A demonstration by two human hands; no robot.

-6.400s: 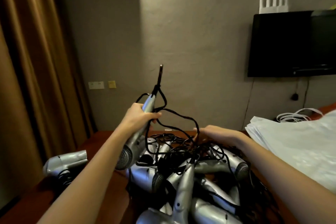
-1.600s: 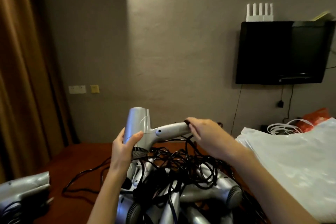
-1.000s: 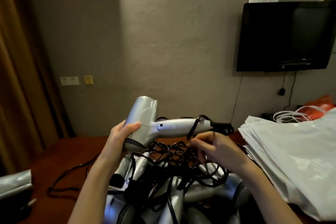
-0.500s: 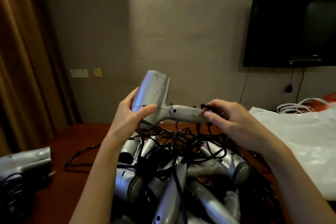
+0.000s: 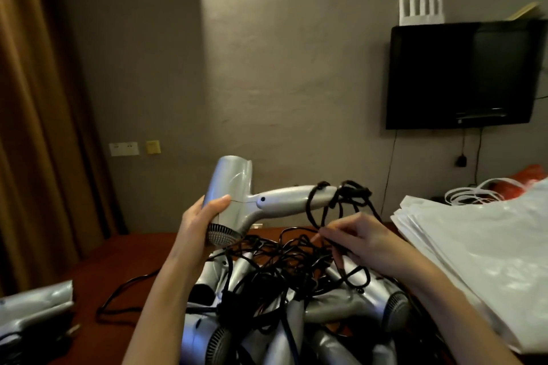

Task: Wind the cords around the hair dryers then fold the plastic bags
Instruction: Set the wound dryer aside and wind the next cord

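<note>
Held up above the dark red-brown wooden surface point(image 5: 89, 258) by the left hand point(image 5: 197, 227): a silver plastic hair dryer point(image 5: 237, 201), gripped around the lower barrel, thumb lying across the near side, other fingers curled behind near the grille end. Barrel upright, open nozzle pointing up, round grilled intake facing down and toward the camera. Handle stretched out level to the right, long axis running left to right, tip aimed toward the stack of white plastic bags point(image 5: 486, 249). Looped once round the far part of that handle, a black power cord point(image 5: 314, 210), bunched in a loose knot just beyond the handle tip and trailing down from there. Just below that knot, the right hand point(image 5: 360, 238), palm turned down, thumb and forefinger pinching a strand of the cord, remaining fingers loosely curled beneath. Under both hands, a pile of silver hair dryers point(image 5: 296, 311) lying on the surface, handles crossing at all angles, black cords tangled over the top. At the left edge, a separate silver hair dryer point(image 5: 35, 302) lying on its side, well apart from the pile. Stacked flat at the right, the white plastic bags, their white looped handles point(image 5: 474, 191) at the far end beside something orange-red point(image 5: 530, 179). Behind, a grey wall with a dark wall-mounted television point(image 5: 462, 74) and, at the left, brown curtains point(image 5: 32, 115).
</note>
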